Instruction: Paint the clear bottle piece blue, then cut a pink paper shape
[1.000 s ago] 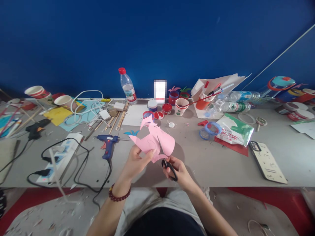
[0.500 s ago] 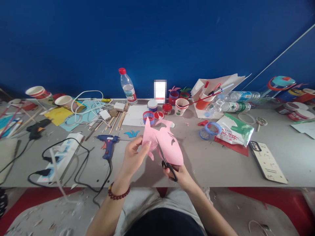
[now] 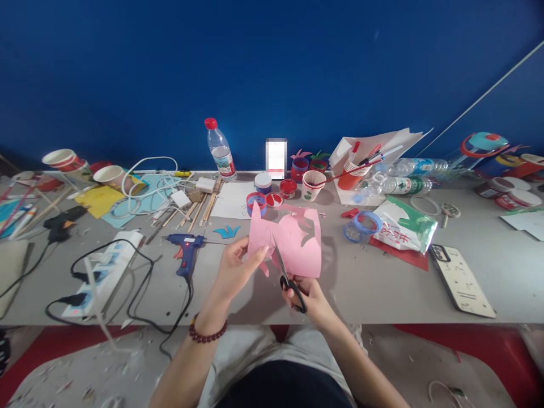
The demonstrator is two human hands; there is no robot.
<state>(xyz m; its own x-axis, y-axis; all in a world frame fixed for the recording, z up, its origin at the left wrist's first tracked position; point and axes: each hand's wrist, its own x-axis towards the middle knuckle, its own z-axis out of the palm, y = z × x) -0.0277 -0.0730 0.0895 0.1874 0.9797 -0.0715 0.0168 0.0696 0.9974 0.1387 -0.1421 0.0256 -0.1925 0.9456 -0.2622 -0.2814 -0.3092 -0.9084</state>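
Note:
A sheet of pink paper (image 3: 300,249) with cut-out notches is held up above the table's front half. My left hand (image 3: 238,266) pinches its left part between thumb and fingers. My right hand (image 3: 305,294) is closed round the black handles of a pair of scissors (image 3: 284,271), whose blades point up and left into the paper. The lower edge of the sheet meets the fingers of my right hand. A blue paper crown-like cut-out (image 3: 227,232) lies on the table just left of the sheet.
Left of my hands lie a blue glue gun (image 3: 187,249) and a power strip (image 3: 106,275) with black cables. Behind stand a water bottle (image 3: 221,153), a red paint pot (image 3: 288,188) and a paper cup (image 3: 313,186). A phone (image 3: 462,280) lies at right.
The right part of the pink paper has turned and flattened toward me, so its leaf-shaped cut-out now shows fully. Both hands keep their holds and have barely moved.

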